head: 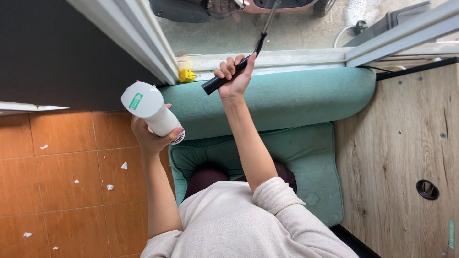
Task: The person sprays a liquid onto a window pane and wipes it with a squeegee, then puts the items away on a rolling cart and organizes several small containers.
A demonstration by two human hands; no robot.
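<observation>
My left hand (149, 136) grips a white cylindrical bottle (152, 111) with a green label on its base, held out over the edge of a teal cushioned bench (287, 98). My right hand (233, 76) is raised and closed on the black handle of a long thin tool (239, 64). The tool's shaft reaches up against the window glass (296, 28) above the white sill (287, 57). Both arms stretch forward from a beige sweater.
A teal seat cushion (306, 153) lies under my knees. A wooden desk top (406, 153) with a round cable hole (427, 189) is at the right. Orange floor tiles (62, 172) with white paper scraps are at the left. A small yellow object (186, 75) sits on the sill.
</observation>
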